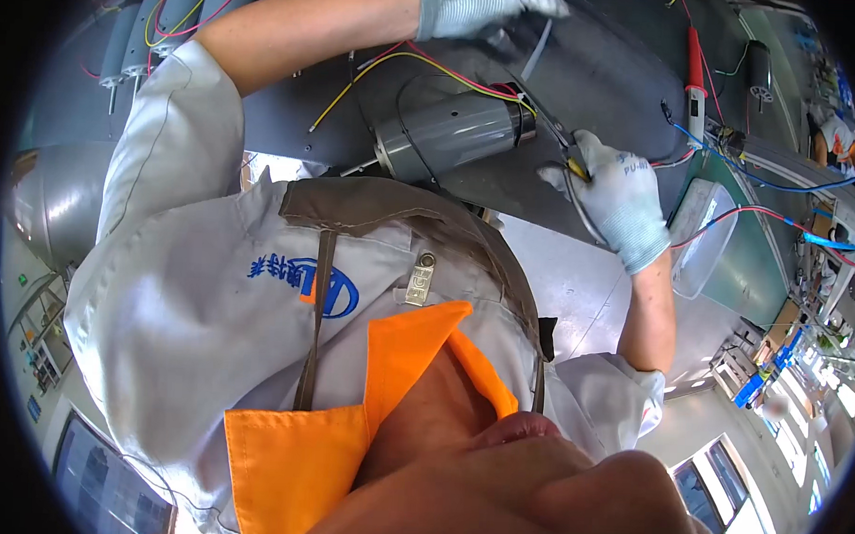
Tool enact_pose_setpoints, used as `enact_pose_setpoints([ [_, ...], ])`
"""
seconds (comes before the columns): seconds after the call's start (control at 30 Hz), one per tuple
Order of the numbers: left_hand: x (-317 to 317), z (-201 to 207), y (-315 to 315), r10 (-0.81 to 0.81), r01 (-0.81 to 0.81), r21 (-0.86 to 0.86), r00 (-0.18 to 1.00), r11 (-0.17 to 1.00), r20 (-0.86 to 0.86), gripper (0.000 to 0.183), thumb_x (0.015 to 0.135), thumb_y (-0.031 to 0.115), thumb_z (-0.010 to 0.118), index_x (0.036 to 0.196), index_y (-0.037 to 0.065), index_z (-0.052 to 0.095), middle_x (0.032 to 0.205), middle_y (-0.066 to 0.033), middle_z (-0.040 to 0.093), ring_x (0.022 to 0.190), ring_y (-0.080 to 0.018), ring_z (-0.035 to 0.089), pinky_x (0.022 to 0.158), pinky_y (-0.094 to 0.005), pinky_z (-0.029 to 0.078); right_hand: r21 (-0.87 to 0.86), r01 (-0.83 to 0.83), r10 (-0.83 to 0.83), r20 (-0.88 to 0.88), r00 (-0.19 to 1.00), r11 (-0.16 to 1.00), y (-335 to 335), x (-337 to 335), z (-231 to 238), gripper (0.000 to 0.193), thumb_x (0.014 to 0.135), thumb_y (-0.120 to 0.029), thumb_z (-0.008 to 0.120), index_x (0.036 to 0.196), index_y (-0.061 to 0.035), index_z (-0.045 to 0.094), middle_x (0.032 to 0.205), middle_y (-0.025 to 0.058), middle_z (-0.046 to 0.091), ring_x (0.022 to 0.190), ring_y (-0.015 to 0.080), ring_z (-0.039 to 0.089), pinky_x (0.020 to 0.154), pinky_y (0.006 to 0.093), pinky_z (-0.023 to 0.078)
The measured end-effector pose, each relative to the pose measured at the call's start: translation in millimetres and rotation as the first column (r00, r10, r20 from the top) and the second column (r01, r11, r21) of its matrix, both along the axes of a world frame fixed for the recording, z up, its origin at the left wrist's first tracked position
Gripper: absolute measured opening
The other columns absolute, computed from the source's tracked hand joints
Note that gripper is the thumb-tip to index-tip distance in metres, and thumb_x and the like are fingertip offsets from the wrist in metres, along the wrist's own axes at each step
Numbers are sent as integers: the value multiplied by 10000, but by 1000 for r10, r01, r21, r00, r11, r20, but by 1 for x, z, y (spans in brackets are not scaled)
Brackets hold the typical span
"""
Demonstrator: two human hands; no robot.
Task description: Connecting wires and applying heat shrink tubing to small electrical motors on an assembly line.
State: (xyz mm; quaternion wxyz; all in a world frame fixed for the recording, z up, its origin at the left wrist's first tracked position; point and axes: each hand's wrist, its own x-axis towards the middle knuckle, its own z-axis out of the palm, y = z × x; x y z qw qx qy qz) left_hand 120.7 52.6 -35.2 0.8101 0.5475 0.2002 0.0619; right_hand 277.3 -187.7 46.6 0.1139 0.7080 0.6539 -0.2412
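Note:
My left hand, in a pale knitted glove, reaches across the top of the view. Its finger points right, while the rest is blurred and partly cut off by the edge. A pale thin strip lies beside its fingers, with a blurred dark shape under them. My right hand, also gloved, is closed around a slender dark tool with a yellow part; its exact kind is unclear. Between the hands and my apron lies a grey cylindrical motor on its side, its shaft toward the left. Yellow and red wires run from its right end.
Several more grey motors stand at the upper left of the dark worktable. On the right are a red-and-white pen-like tool, a small dark motor, a clear plastic tray and a blue cable.

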Motion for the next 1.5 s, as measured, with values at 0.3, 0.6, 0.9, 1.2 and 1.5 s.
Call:
enact_pose_setpoints([
  [0.3,-124,41,-5,-236,198,945,962,259,-137,531,942,359,665,1324,0,579,1249,-208,628,1112,-339,628,937,-420,496,440,357,-346,-108,932,824,-48,-9,-56,427,869,-266,744,1154,37,650,1027,235,689,976,359,673,821,407,531],
  [0.6,-104,-49,-113,543,-283,948,778,-146,316,586,841,226,651,1352,-20,506,1004,-233,597,742,-363,647,595,-441,518,43,641,-189,-939,288,766,85,-66,-99,388,878,-200,728,1152,66,660,996,98,722,881,120,641,774,308,529],
  [0.9,-33,-18,85,890,-801,456,453,389,37,499,928,428,633,1223,28,591,998,-134,687,793,-245,669,691,-383,538,-37,482,-107,-987,118,875,230,-42,-102,444,949,-207,681,1330,1,586,1062,82,686,959,173,659,712,352,593],
  [1.2,-109,7,-30,831,-838,18,543,545,118,395,1005,132,542,1370,-8,495,997,-52,660,813,-113,627,679,-239,487,394,858,-357,-893,273,-329,-26,145,-74,561,910,-131,727,1377,37,466,909,104,676,734,143,642,627,306,548],
  [1.5,-102,17,-110,460,-407,-396,887,823,44,316,1016,194,584,1260,-5,614,1028,-52,679,938,-123,649,739,-263,511,-57,617,-389,-820,419,785,18,36,-74,223,907,-187,738,1034,-4,751,861,57,726,735,122,663,664,285,526],
])
